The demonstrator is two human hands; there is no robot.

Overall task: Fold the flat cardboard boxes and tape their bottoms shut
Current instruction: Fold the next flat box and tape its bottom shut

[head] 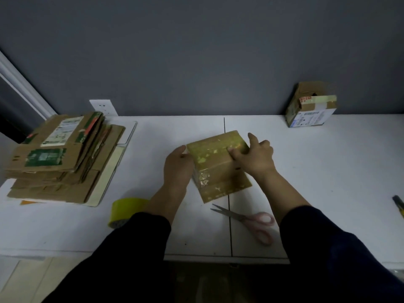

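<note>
Cardboard box (pixel 218 165), glossy with yellowish tape, between both hands on white table (pixel 328 171). Gripped at its left side by left hand (pixel 178 165), thumb on top edge. Pressed from above by right hand (pixel 255 158), fingers spread, thumb wide. Tape roll (pixel 122 211) beside left forearm; scissors (pixel 247 219) just nearer than right hand; flat boxes (pixel 59 154) stacked well left.

tape roll (pixel 122 212) partly behind forearm (pixel 162 199), dark tool (pixel 398 204) cropped
</note>
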